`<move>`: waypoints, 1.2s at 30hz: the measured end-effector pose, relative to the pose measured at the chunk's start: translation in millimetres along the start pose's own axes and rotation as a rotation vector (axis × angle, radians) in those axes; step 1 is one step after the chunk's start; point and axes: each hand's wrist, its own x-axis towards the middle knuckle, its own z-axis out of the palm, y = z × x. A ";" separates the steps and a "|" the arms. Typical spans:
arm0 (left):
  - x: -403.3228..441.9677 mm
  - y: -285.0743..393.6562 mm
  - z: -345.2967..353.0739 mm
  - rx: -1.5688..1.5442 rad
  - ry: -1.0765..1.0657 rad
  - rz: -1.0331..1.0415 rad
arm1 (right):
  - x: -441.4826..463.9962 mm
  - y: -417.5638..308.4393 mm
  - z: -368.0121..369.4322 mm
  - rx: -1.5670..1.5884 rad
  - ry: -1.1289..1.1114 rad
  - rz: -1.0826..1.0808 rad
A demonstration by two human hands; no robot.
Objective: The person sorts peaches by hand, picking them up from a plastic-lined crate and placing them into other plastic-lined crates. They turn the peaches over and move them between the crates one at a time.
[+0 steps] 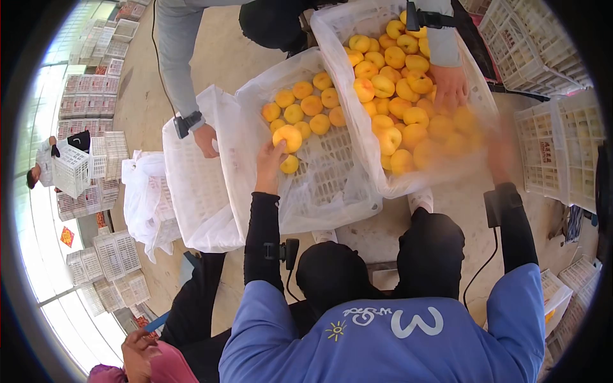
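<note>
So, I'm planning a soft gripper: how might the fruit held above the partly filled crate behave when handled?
The fruit looks round, so it would probably roll if nudged. The left hand holds it alone, suggesting it's fairly light. Its peach-like skin may bruise under a hard squeeze.

Blue shirt (383,351), yellow sun print (336,330), black sleeves (263,233), cabled wrist devices (491,209).
</note>
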 end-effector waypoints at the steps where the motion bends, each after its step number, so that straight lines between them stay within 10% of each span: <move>1: 11.9 -21.0 -10.7 -0.005 0.082 -0.105 | 1.2 1.8 4.2 0.003 0.027 -0.010; 17: 74.8 -199.8 40.0 -0.215 0.823 -0.064 | -2.5 -32.1 -28.0 -0.170 -0.031 0.068; 24: 48.8 -151.8 11.8 -0.346 0.346 -0.390 | -3.0 -32.7 -29.2 -0.175 -0.002 -0.012; 27: 46.6 -136.1 16.1 0.104 0.561 -0.151 | -5.8 -37.3 -29.8 -0.152 0.012 -0.024; 32: 55.7 -103.2 22.0 1.310 0.189 0.640 | -6.9 -45.7 -34.0 -0.121 -0.015 0.034; 36: 70.4 -125.5 14.4 1.464 0.109 0.608 | -6.3 -34.3 -29.4 -0.151 0.020 -0.019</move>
